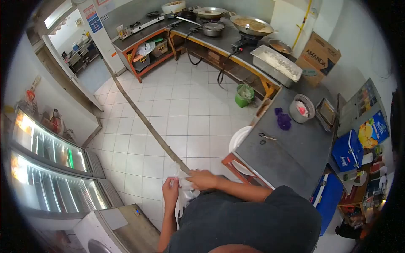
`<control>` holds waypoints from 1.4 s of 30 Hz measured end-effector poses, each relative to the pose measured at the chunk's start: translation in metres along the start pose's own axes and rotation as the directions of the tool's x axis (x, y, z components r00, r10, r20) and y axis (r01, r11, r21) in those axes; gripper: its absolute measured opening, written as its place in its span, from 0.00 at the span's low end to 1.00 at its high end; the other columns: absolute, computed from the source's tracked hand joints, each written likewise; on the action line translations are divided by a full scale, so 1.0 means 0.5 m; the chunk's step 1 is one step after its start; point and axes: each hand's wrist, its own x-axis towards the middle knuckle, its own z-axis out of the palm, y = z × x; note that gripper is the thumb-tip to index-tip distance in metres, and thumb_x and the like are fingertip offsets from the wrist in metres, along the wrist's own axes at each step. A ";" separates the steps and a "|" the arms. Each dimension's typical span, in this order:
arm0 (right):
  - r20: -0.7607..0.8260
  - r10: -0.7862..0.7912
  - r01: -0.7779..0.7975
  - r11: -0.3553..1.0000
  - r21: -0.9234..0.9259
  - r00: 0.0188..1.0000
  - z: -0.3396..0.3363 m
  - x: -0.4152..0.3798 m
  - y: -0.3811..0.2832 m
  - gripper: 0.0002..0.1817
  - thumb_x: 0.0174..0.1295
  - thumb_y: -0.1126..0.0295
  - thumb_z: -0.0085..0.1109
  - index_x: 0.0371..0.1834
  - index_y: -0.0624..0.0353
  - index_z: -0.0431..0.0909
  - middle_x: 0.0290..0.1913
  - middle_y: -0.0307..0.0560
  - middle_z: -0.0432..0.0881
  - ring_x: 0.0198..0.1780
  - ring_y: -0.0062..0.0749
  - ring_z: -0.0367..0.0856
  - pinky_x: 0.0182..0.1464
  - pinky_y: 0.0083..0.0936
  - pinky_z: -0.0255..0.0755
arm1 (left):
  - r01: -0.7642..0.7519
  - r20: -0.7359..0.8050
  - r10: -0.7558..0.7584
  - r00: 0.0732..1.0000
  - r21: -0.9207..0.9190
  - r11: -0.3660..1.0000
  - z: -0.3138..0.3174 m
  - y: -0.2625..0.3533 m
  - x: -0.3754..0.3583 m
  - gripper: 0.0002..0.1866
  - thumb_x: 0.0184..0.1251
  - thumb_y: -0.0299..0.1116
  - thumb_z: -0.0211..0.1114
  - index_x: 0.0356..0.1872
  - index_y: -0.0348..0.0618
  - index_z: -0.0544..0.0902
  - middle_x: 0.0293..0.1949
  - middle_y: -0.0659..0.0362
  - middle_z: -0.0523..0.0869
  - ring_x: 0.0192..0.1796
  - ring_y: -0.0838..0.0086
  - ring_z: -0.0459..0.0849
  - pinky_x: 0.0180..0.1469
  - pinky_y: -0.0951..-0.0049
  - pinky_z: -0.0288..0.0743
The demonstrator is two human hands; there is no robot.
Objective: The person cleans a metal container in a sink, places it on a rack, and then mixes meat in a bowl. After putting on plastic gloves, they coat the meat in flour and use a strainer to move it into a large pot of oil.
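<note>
My left hand (170, 189) is raised in front of my body, its fingers pinched on a thin white plastic bag (188, 194). Across from it my right hand (203, 179) is closed at the bag's other side, fingertips partly hidden. The bag looks crumpled and hangs between both hands, close to my dark shirt. A long brown pole (145, 120) stretches from beside my right hand toward the doorway at the upper left. Its near end meets the bag and hand; whether the hand also grips the pole cannot be made out.
To my right, a grey table (257, 162) carries scissors (266, 138), a purple cloth-like item (282, 119), a tub (301, 108) and a metal tray (276, 65). Pans (252, 26) sit on the back counter. A green bin (244, 95) stands below; lit display fridges (52, 181) line the left.
</note>
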 end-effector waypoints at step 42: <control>-0.373 0.923 0.755 0.181 0.630 0.090 -1.174 1.417 1.265 0.40 0.77 0.36 0.42 0.79 0.57 0.58 0.78 0.53 0.66 0.77 0.52 0.66 0.69 0.57 0.71 | -0.822 0.754 0.600 0.268 -0.146 0.551 0.529 0.896 2.198 0.09 0.65 0.28 0.65 0.46 0.45 0.81 0.46 0.57 0.87 0.41 0.53 0.88 0.40 0.55 0.82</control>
